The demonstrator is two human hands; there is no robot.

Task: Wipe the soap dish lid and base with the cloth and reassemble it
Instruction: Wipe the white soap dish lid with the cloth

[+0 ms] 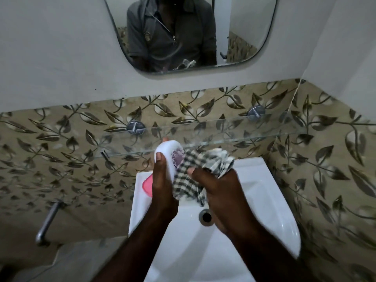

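Your left hand (162, 186) curls round the white soap dish lid (169, 151), held up over the sink (264, 190) so its printed face meets the checked cloth (203, 161); your right hand (213, 188) grips that cloth bunched against it; a pink piece (147, 187), perhaps the base, lies on the sink's left rim.

Both forearms reach in from the near edge. The left hand (162, 184) grips a white soap dish piece (169, 151), thumb up; the right hand (217, 186) bunches the cloth (209, 161) in curled fingers.
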